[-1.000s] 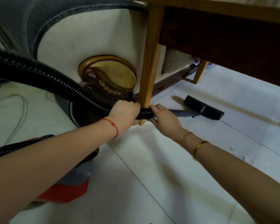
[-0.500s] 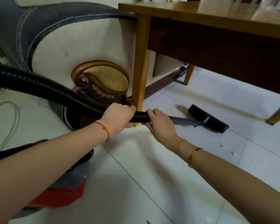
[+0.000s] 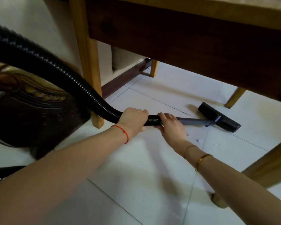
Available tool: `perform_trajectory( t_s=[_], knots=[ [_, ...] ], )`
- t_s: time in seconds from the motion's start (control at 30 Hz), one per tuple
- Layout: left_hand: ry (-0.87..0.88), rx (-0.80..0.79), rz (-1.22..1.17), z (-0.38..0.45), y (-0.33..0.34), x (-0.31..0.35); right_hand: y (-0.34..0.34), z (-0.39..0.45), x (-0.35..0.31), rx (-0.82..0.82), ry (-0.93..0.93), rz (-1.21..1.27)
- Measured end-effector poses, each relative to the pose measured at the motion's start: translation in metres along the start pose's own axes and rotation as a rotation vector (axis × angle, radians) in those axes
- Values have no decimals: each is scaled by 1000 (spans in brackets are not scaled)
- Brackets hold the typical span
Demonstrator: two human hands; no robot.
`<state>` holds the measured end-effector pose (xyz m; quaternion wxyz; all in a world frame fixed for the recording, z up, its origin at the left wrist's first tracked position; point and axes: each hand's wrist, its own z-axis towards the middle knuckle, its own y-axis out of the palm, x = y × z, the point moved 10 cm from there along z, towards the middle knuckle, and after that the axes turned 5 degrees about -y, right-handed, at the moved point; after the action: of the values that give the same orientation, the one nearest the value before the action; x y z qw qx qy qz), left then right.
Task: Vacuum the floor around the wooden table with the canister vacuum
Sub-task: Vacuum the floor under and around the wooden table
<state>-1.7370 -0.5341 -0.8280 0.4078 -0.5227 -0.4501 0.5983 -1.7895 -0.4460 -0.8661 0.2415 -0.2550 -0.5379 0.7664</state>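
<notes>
both hands, left hand (image 3: 133,120) + right hand (image 3: 170,125), gripping hose (image 3: 81,85); nozzle (image 3: 219,117) now pushed further beyond grip, under table (image 3: 185,30). debris (image 3: 198,140) nearer grip still unswept.

ribbed plastic hose (image 3: 58,70), wooden table (image 3: 177,34), glossy tiled floor (image 3: 144,184)

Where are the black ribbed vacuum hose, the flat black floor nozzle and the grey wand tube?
black ribbed vacuum hose (image 3: 81,85): head view, mid-curve of the ribbed wall.
flat black floor nozzle (image 3: 224,120): head view, top face of the head.
grey wand tube (image 3: 195,122): head view, middle of the bare shaft.
</notes>
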Motion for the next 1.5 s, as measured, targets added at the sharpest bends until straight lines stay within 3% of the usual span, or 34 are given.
perform_trajectory(
  t_s=[0.27, 0.5, 1.17, 1.5],
  knots=[
    [-8, -62, -45, 53, 14, 58, 8, 0, 73, -72, 74, 17],
    [-43, -38, -49, 60, 15, 51, 7, 15, 74, -125, 39, 95],
    [-206, -21, 115, -118, -14, -114, -4, 23, -172, -15, -332, 232],
    [-228, -18, 125, -164, -27, -138, -10, 12, -221, 1, -377, 254]
  ],
)
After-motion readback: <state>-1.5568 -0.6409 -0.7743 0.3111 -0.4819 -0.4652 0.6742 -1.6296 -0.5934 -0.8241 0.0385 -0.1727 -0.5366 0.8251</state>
